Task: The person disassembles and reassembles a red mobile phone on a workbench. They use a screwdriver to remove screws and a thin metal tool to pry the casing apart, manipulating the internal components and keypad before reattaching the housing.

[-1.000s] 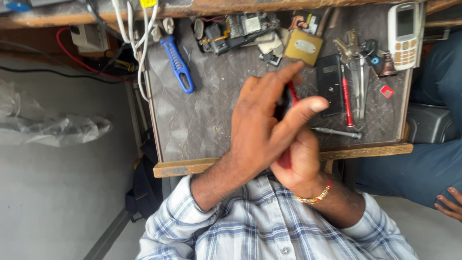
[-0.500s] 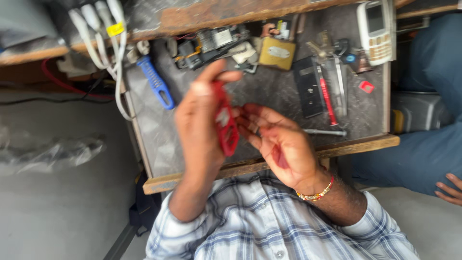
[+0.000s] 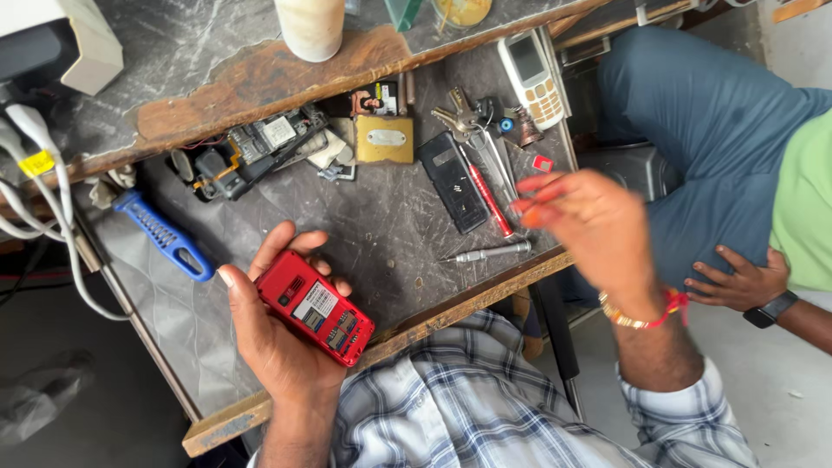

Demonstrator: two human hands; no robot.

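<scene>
Red phone (image 3: 315,308) | left hand (image 3: 276,334) grip clasps it, axis diagonal | right hand (image 3: 589,221) blurred, grip unclear

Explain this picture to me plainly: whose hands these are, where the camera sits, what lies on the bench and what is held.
The camera is worn on a person's head and looks down at their own two bare hands over a scratched grey workbench. The left hand holds a red mobile phone with its back cover off. The right hand is blurred above the bench edge; I cannot tell if it grips anything. On the bench lie a small silver screwdriver, a red-handled screwdriver, a black phone cover, a white keypad phone, a blue-handled brush and loose phone parts. The hand with a watch at the right belongs to another person.
</scene>
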